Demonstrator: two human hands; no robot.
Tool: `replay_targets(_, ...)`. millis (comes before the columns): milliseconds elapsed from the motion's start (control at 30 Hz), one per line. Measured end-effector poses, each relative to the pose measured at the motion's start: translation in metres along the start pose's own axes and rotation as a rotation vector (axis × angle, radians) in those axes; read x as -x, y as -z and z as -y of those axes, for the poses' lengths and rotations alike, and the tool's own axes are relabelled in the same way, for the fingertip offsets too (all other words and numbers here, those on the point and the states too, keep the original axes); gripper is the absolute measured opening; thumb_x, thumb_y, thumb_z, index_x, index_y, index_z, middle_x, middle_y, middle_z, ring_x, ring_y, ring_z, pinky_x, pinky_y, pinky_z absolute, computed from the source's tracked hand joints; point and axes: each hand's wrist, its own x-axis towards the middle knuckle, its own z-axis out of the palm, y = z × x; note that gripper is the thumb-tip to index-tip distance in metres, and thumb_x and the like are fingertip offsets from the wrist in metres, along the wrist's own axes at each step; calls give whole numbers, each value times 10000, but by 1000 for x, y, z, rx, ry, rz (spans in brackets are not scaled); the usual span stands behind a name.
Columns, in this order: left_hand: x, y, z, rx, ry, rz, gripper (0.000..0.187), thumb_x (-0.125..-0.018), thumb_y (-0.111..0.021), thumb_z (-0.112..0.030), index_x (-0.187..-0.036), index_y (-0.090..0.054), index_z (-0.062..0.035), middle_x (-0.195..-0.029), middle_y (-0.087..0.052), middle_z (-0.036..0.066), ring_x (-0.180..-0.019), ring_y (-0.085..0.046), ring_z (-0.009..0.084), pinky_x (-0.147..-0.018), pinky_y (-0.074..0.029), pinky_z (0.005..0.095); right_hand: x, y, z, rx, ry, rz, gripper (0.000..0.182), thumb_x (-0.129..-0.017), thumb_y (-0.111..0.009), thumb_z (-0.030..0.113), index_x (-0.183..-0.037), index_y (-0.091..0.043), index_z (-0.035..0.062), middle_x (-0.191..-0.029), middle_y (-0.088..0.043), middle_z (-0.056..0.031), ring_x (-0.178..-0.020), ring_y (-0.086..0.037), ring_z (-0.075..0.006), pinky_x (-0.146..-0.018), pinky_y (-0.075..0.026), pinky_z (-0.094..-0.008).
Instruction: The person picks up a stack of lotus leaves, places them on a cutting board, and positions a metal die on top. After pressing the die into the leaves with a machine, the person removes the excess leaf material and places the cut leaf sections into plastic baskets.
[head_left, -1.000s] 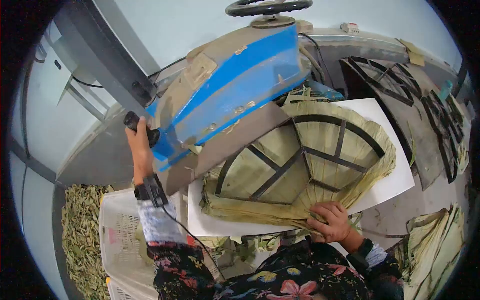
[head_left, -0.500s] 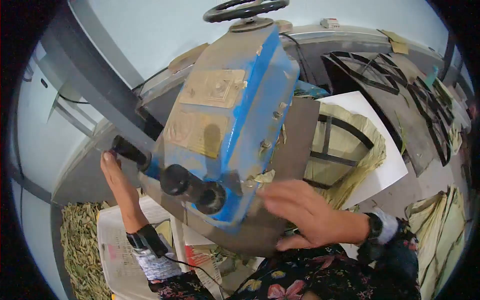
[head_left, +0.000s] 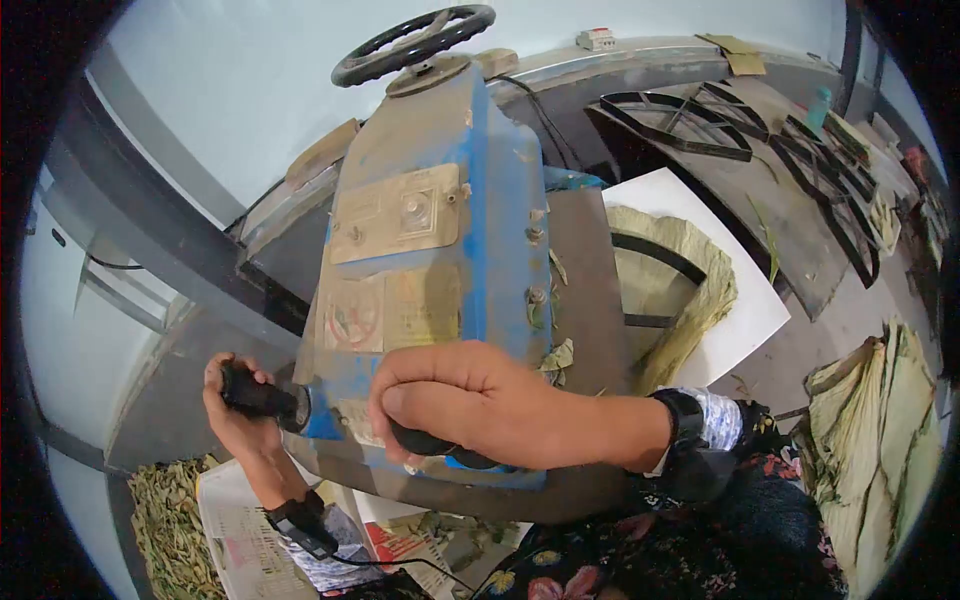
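Note:
Fingers of my left hand (head_left: 240,410) curl around a black handle (head_left: 262,394) at the left front of a dusty blue machine (head_left: 505,240). My right hand (head_left: 465,400) is closed over the second black handle (head_left: 425,440) at the machine's front, hiding most of it. Worn labels (head_left: 395,215) lie on the machine's top, and a black handwheel (head_left: 413,45) stands at its far end.
Right of the machine, leaves and a curved black frame (head_left: 660,262) lie on a white board (head_left: 745,310). More black frames (head_left: 690,125) are farther back. Large leaves (head_left: 870,440) hang at right; leaf scraps (head_left: 175,530) lie at lower left beside a white box (head_left: 240,530).
My right hand has moved left and closed over its handle. My left hand has wrapped its fingers round the left handle. The view has shifted, with the machine appearing farther left.

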Motion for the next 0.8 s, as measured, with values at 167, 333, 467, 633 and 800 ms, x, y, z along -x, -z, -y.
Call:
replay_targets(167,6,4,11,-4,-5,-2,275,-862,-509,-282,-986,-510,-36,-820,-515,119,-681,-502,198,-642,-433,310,8,3,-10,14,24,-23,196,-940,-402,119,-873,-542,-1,-776,-549,-37,-729,-509,-97,-690,-423,-254)
replay_targets(333,12,8,20,-14,-17,49,272,-883,-489,-294,-997,-525,-49,-837,-532,100,-691,-511,190,-627,-437,306,13,3,-13,42,-4,-71,201,-938,-399,115,-871,-541,-10,-773,-551,-45,-723,-505,-102,-686,-420,-260)
replay_targets(467,15,11,25,-5,8,38,261,-890,-482,-294,-994,-518,-58,-831,-535,97,-692,-513,189,-636,-431,306,15,0,-29,59,67,-160,246,-909,-432,165,-778,-556,-2,-691,-554,-36,-668,-499,-112,-623,-418,-267)
replay_targets(633,15,12,33,4,-3,51,262,-895,-475,-298,-996,-514,-59,-830,-535,94,-697,-514,185,-642,-429,306,18,4,-30,92,35,-152,210,-931,-402,116,-859,-553,-11,-769,-547,-47,-718,-503,-111,-687,-416,-261)
replay_targets(800,18,7,35,-42,12,-51,252,-882,-486,-275,-966,-504,-38,-824,-514,91,-706,-492,180,-644,-425,299,20,7,-37,197,89,-181,229,-932,-402,135,-843,-559,-6,-759,-543,-41,-712,-498,-111,-688,-413,-257)
